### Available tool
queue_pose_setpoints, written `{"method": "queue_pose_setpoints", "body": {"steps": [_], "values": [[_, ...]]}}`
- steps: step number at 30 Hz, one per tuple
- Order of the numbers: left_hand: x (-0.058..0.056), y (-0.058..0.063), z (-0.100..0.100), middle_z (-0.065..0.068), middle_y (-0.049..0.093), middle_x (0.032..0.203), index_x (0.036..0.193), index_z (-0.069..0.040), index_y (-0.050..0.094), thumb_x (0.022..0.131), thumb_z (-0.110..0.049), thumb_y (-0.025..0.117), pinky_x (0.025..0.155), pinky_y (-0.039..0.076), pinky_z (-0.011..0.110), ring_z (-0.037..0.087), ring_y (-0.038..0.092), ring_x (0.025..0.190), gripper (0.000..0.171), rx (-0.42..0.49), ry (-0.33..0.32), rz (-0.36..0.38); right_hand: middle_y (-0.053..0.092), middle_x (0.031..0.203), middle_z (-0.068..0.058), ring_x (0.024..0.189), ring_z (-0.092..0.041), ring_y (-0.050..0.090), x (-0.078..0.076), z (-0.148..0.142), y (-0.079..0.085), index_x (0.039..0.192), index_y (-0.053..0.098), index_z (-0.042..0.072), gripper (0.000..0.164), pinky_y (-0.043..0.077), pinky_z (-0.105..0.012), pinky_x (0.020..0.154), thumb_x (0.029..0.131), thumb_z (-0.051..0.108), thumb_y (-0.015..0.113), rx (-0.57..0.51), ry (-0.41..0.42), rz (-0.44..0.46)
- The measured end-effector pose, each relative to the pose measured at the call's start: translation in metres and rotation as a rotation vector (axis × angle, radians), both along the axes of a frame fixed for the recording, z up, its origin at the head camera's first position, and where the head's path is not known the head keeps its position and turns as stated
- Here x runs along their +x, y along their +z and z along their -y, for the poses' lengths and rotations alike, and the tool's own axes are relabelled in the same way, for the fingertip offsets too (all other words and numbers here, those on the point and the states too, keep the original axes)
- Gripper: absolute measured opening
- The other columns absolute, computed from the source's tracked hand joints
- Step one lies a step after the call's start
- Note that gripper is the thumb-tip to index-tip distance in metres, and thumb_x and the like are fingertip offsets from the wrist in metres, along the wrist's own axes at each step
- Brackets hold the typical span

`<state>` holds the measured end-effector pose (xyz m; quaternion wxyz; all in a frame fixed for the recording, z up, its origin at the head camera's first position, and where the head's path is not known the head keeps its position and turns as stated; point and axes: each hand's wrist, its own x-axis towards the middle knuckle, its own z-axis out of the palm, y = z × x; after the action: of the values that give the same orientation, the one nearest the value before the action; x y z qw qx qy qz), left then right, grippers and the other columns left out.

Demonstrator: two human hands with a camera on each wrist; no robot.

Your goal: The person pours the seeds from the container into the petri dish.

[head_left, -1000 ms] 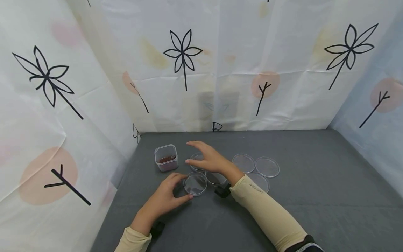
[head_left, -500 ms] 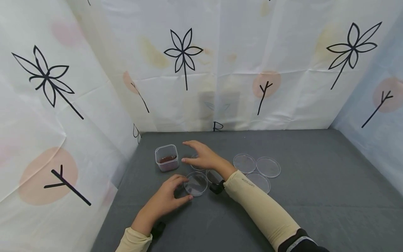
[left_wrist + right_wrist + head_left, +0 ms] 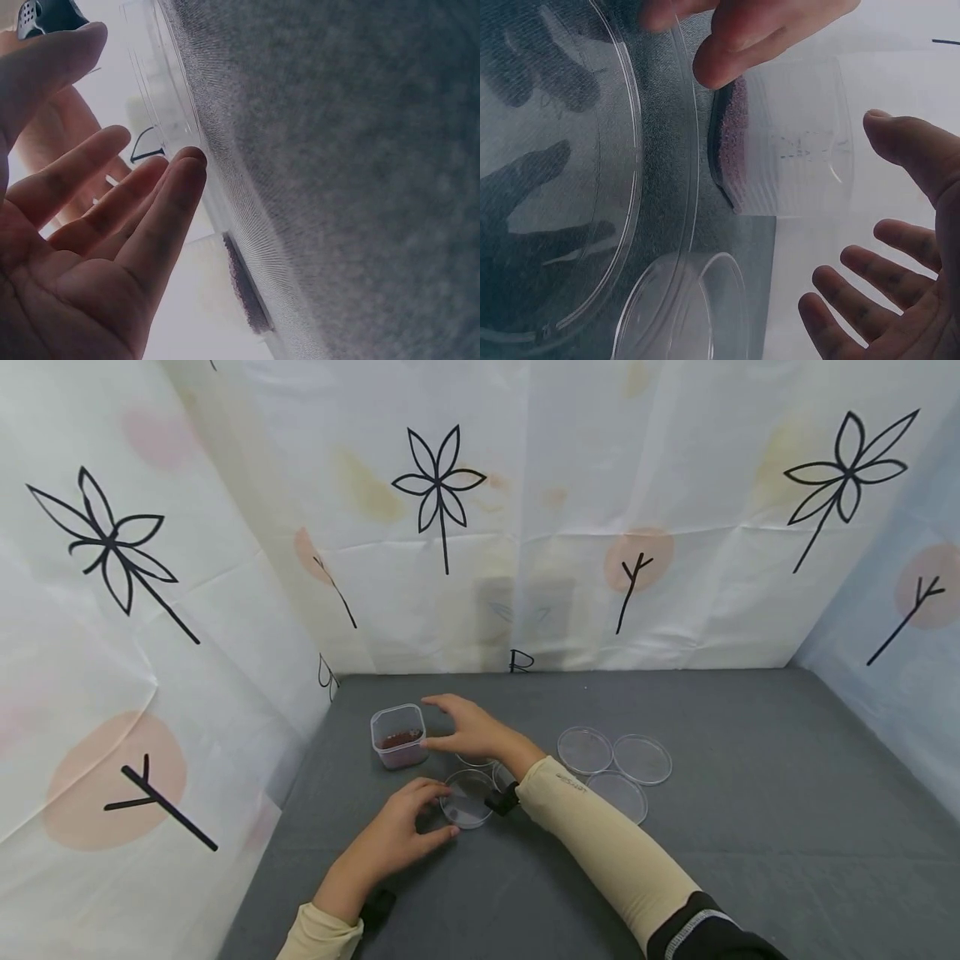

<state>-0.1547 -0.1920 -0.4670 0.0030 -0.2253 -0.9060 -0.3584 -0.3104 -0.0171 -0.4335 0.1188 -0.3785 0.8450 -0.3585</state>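
In the head view my left hand (image 3: 396, 831) lies beside a clear petri dish (image 3: 467, 802), thumb and forefinger spread at its near left rim. The left wrist view has these fingers loosely extended, with fingertips at the edge of the dish (image 3: 169, 82). My right hand (image 3: 474, 731) reaches across above more dishes, its thumb and fingers apart and nothing between them. Its fingertips overlap the right side of a clear square tub (image 3: 400, 752) in the head view. Pinkish-brown grains (image 3: 733, 142) fill the bottom of the tub.
To the right, three more clear round dishes, among them a far one (image 3: 583, 750), lie side by side on the grey cloth (image 3: 750, 810). Two others show partly under the right arm (image 3: 600, 843). Printed white fabric walls (image 3: 570, 510) stand behind and at the sides.
My right hand has moved left, from over the dishes up to the tub's side. The left hand has stayed at its dish.
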Motion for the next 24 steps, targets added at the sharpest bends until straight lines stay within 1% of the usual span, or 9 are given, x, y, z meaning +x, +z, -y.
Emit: {"method": "queue_pose_setpoints", "body": {"steps": [3, 8, 13, 16, 19, 24], "values": [[0.000, 0.000, 0.000, 0.014, 0.065, 0.135, 0.134, 0.002, 0.068, 0.092, -0.019, 0.086, 0.094, 0.061, 0.047, 0.033, 0.069, 0.117, 0.051, 0.004, -0.003, 0.002, 0.039, 0.170, -0.008, 0.153, -0.032, 0.044, -0.001, 0.005, -0.001, 0.167, 0.037, 0.016, 0.081, 0.045, -0.053, 0.119, 0.100, 0.038, 0.077, 0.001, 0.007, 0.021], [-0.002, 0.000, 0.001, 0.019, 0.062, 0.138, 0.136, 0.006, 0.067, 0.093, -0.018, 0.085, 0.094, 0.062, 0.046, 0.034, 0.067, 0.121, 0.052, -0.006, -0.017, 0.013, 0.039, 0.170, -0.008, 0.151, -0.031, 0.046, -0.003, 0.014, -0.003, 0.168, 0.034, 0.015, 0.085, 0.048, -0.054, 0.116, 0.098, 0.036, 0.079, -0.008, 0.013, 0.045], [-0.005, 0.000, 0.000, 0.021, 0.061, 0.138, 0.137, 0.007, 0.066, 0.093, -0.014, 0.085, 0.090, 0.063, 0.038, 0.034, 0.069, 0.117, 0.053, 0.003, -0.033, 0.015, 0.036, 0.171, -0.008, 0.150, -0.031, 0.047, -0.006, 0.021, -0.007, 0.169, 0.030, 0.017, 0.090, 0.048, -0.053, 0.116, 0.097, 0.034, 0.081, -0.015, 0.007, 0.083], [-0.006, 0.002, -0.002, 0.020, 0.061, 0.138, 0.137, 0.008, 0.065, 0.092, -0.012, 0.085, 0.087, 0.064, 0.034, 0.035, 0.069, 0.115, 0.054, 0.019, -0.032, 0.029, 0.035, 0.172, -0.008, 0.151, -0.032, 0.046, -0.008, 0.024, -0.008, 0.170, 0.028, 0.015, 0.094, 0.047, -0.054, 0.117, 0.095, 0.032, 0.083, -0.019, 0.007, 0.105], [-0.007, 0.003, -0.002, 0.019, 0.060, 0.138, 0.138, 0.008, 0.064, 0.090, -0.012, 0.086, 0.088, 0.064, 0.036, 0.036, 0.068, 0.117, 0.056, 0.017, -0.021, 0.033, 0.035, 0.172, -0.009, 0.152, -0.032, 0.046, -0.009, 0.026, -0.009, 0.170, 0.028, 0.015, 0.096, 0.047, -0.054, 0.117, 0.094, 0.030, 0.084, -0.023, 0.009, 0.120], [-0.008, 0.005, -0.002, 0.017, 0.062, 0.138, 0.139, 0.006, 0.064, 0.089, -0.018, 0.088, 0.091, 0.062, 0.044, 0.034, 0.067, 0.118, 0.060, -0.025, 0.000, 0.007, 0.040, 0.170, -0.010, 0.151, -0.030, 0.048, -0.011, 0.030, -0.011, 0.169, 0.030, 0.016, 0.095, 0.049, -0.052, 0.115, 0.093, 0.027, 0.086, -0.025, 0.009, 0.140]]}}
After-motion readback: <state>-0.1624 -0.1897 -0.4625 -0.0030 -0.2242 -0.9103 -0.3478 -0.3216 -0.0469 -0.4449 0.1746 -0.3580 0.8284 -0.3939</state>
